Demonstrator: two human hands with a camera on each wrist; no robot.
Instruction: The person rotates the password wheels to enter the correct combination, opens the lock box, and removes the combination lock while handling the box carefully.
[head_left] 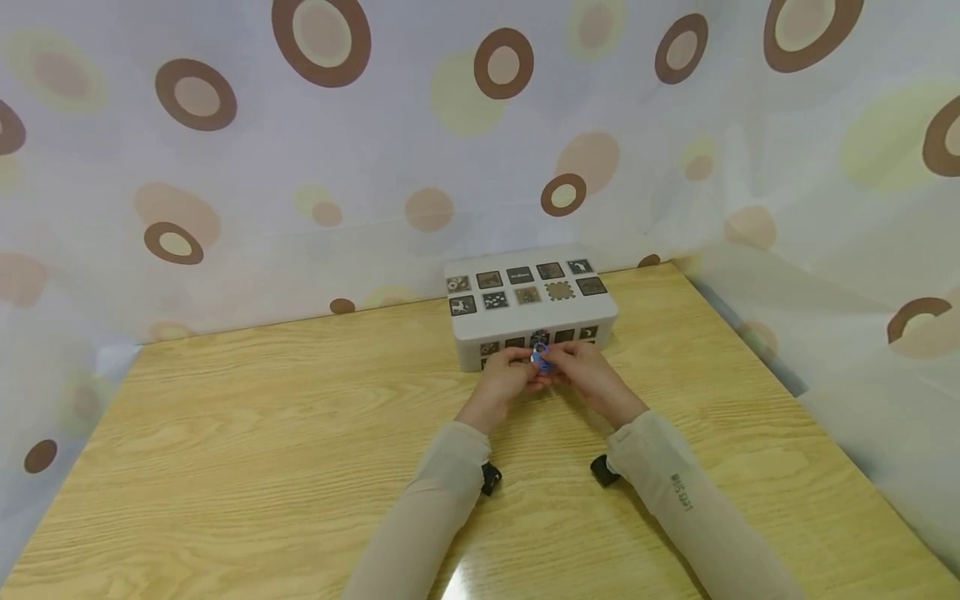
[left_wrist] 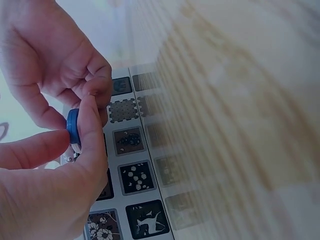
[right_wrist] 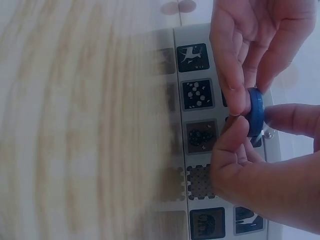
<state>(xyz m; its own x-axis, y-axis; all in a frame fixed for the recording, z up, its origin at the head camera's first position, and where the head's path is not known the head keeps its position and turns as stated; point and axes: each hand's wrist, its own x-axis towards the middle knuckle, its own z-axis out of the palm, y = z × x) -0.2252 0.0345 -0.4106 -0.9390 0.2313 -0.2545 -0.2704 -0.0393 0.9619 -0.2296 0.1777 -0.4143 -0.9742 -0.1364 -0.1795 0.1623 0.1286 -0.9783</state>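
Observation:
A small round blue padlock [head_left: 536, 358] is held between the two hands at the front of a white box [head_left: 525, 321] printed with dark square pictures. My left hand [head_left: 502, 382] pinches it between thumb and fingers. From the other side my right hand [head_left: 592, 377] pinches it too, fingertips close to the left ones. Edge-on in the left wrist view, the padlock [left_wrist: 73, 127] shows as a thick blue disc. The right wrist view has a small metal knob [right_wrist: 269, 134] on the box beside the padlock [right_wrist: 256, 112]. Fingers hide part of the padlock.
The box stands on a light wooden table [head_left: 300, 433], near its back edge. Behind and to the right hangs a white curtain [head_left: 375, 150] with brown and beige circles. Black straps [head_left: 491, 479] show at both wrists.

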